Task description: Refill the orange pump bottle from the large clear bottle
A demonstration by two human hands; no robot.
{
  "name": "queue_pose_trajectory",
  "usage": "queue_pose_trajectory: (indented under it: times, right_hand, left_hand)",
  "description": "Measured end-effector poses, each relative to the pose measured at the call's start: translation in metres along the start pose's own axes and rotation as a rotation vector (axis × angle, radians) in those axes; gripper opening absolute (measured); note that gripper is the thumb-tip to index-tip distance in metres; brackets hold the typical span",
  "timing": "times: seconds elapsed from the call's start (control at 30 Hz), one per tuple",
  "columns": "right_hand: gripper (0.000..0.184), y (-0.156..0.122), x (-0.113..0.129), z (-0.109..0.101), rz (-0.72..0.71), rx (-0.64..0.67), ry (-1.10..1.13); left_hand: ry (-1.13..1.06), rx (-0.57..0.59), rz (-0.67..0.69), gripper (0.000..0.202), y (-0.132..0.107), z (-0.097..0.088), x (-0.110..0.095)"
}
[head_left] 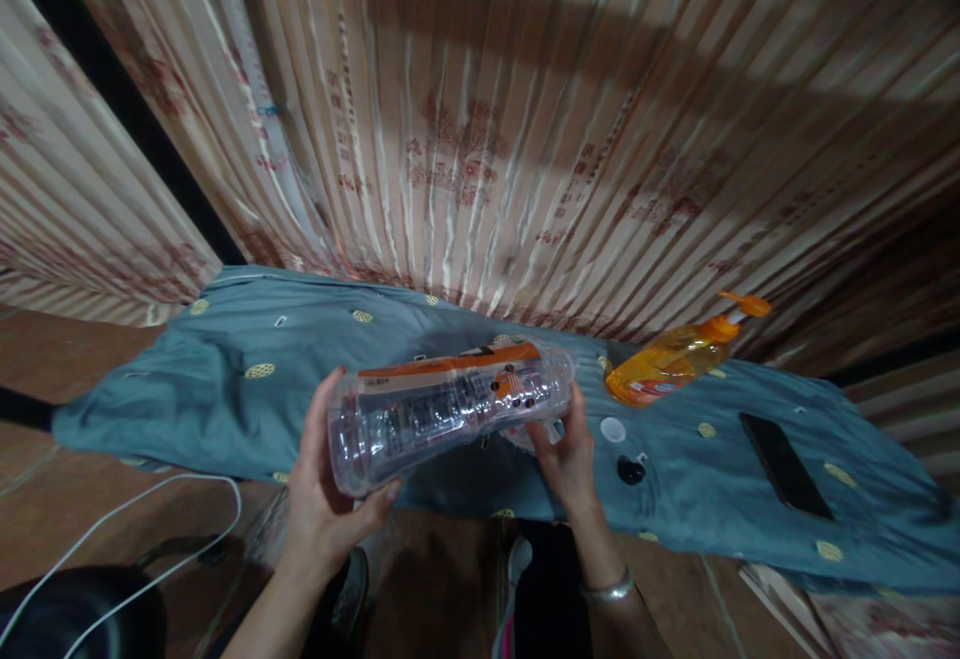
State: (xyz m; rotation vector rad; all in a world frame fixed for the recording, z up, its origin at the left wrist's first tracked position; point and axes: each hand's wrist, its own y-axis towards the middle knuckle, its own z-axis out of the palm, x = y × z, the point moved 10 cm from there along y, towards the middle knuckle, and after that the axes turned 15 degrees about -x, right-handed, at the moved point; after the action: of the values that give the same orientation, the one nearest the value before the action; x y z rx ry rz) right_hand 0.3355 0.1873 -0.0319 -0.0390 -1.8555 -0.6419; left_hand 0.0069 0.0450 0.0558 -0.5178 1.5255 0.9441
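Note:
A clear plastic bottle (442,414) with an orange printed label lies sideways between my two hands, above the cloth-covered surface. My left hand (322,489) wraps round its wider left end, the thumb along the lower edge. At the other end my right hand (566,449) grips the bottle from below and behind, its fingers partly hidden. Crumpled clear plastic shows just under the bottle beside my right hand; whether that hand holds it too, I cannot tell.
A blue-green patterned cloth (300,329) covers the long surface. To the right stands an orange pump bottle (667,364), with a black phone (784,464), a white round disc (613,430) and a small black object (631,470) nearby. Striped curtains (465,139) hang behind. A white cable (169,479) loops at lower left.

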Motion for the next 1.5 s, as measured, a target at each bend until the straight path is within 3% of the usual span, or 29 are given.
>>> queue_pose_trajectory:
  times: [0.93, 1.5]
  right_hand:
    - [0.091, 0.001, -0.003, -0.002, 0.009, -0.028, -0.024]
    - [0.084, 0.001, 0.009, -0.001, 0.021, 0.018, -0.038]
  left_hand:
    - [-0.042, 0.007, 0.026, 0.116, 0.002, 0.001, 0.001]
    - [-0.069, -0.010, -0.014, 0.111, -0.001, 0.003, -0.001]
